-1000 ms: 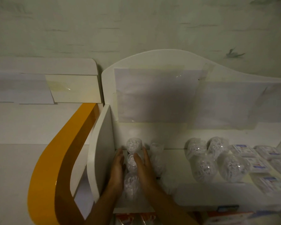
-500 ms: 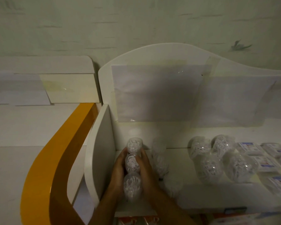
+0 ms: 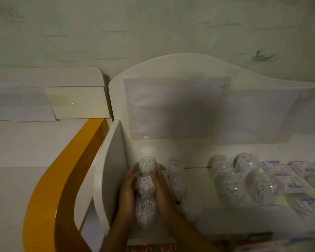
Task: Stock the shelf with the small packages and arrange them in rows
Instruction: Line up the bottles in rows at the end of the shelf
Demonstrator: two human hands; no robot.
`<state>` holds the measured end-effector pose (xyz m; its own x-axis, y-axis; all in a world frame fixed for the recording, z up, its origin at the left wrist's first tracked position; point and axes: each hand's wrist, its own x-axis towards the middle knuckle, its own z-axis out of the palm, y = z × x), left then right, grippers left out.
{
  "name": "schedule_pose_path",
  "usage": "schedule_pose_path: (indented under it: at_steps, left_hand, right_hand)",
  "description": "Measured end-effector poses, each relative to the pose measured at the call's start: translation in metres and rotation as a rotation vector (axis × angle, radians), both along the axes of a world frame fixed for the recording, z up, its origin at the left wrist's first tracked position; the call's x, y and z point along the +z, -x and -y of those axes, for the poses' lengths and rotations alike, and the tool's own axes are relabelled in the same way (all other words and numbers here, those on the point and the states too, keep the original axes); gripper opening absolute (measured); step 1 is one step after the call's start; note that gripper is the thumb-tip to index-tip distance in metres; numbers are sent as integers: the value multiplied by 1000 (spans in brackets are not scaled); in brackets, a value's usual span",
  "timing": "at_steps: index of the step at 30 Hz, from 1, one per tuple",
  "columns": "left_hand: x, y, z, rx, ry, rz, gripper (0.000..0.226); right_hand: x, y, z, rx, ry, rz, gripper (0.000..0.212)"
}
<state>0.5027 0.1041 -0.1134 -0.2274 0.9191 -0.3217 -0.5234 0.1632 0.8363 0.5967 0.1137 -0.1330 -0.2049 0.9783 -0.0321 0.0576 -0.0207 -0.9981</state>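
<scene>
On white shelf (image 3: 216,220) by pale wall, left hand (image 3: 127,194), right hand (image 3: 162,191) flat, flanking packages (image 3: 146,186).

Left hand (image 3: 127,193), right hand (image 3: 162,191) flanking row of three clear packages (image 3: 146,186), white shelf (image 3: 225,224)

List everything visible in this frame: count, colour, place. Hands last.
clear round packages, left row: three, white contents, front to back beside the side panel
second row of clear packages: blurred, count unclear, just right of it
clear round packages, middle group: four, mid-shelf
flat white packs: several, blue labels, far right
shelf: one, white
side panel: white, left end
orange trim: curved, left of the shelf
left hand: flat against the left row
right hand: flat against its other side
</scene>
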Motion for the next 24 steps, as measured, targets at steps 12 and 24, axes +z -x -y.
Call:
schedule_pose_path:
  at_steps: [12, 24]
  left_hand:
    - [75, -11, -5, -179, -335, -1040, 41]
    - [45, -105, -7, -164, -218, -742, 48]
  right_hand:
    - [90, -17, -21, 122, -362, 526, 47]
    - [47, -115, -34, -53, -219, 454, 42]
